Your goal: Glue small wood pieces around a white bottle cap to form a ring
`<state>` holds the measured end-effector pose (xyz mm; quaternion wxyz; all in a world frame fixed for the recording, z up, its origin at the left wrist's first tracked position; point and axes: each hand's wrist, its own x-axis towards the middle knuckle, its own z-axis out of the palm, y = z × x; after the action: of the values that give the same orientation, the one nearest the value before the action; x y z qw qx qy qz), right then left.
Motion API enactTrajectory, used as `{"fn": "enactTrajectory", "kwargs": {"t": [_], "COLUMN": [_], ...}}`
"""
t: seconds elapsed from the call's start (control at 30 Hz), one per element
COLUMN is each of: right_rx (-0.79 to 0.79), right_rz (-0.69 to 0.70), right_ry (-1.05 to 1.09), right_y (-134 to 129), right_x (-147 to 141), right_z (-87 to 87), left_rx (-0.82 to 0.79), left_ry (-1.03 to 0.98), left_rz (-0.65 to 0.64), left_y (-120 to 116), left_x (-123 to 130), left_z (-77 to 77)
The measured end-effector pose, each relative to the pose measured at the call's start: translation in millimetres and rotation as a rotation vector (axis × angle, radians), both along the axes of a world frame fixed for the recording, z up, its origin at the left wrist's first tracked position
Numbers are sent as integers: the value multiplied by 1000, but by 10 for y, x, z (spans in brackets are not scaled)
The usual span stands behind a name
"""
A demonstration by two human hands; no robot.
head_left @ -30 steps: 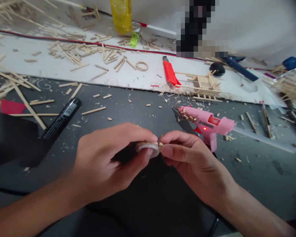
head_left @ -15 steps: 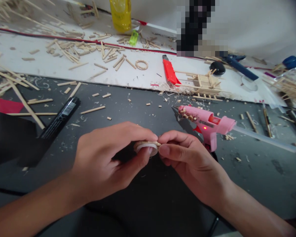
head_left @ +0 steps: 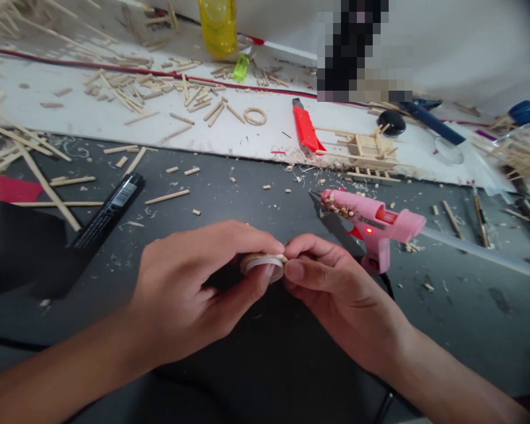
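A small round piece [head_left: 264, 268], pale inside with a wooden rim, is pinched between the thumb and fingers of my left hand [head_left: 198, 282]. At its right edge, the thumb and fingertips of my right hand [head_left: 335, 288] are closed together and touch the rim. Both hands hold it above the dark table. Just beyond my right hand, a pink glue gun [head_left: 357, 215] lies on its side with a red light lit and a clear glue stick [head_left: 477, 250] out of its back.
A black marker [head_left: 110, 209] lies to the left. Behind are a white board [head_left: 159, 132] with cut sticks, a wooden ring [head_left: 255, 116], a red cutter [head_left: 307, 129], a small stick structure [head_left: 371, 153] and a yellow bottle [head_left: 218, 29].
Both hands have barely moved around the round piece. The whole view has shifted very slightly.
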<state>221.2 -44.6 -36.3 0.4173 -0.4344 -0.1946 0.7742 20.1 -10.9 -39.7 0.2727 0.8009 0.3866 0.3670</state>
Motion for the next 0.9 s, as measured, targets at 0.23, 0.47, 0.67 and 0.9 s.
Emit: {"fn": "enactTrajectory", "kwargs": {"t": [0.23,0.47,0.67,0.9], "right_rx": [239,399,415,432], "right_rz": [-24,22,14,11], "right_ry": [-225,-409,-461,-533], "right_y": [-20,-18,-34,-31], "right_x": [21,5,-10,-27], "right_z": [28,68,50,20], "left_rx": [-17,-50,-58,-97], "left_ry": [-20,7,-26,-81], "left_rz": [1,1,-11,-22], "left_y": [5,-30,-20,-38], "left_x": [-31,-17,-4,4], "left_z": [31,-18,-43,-61]}}
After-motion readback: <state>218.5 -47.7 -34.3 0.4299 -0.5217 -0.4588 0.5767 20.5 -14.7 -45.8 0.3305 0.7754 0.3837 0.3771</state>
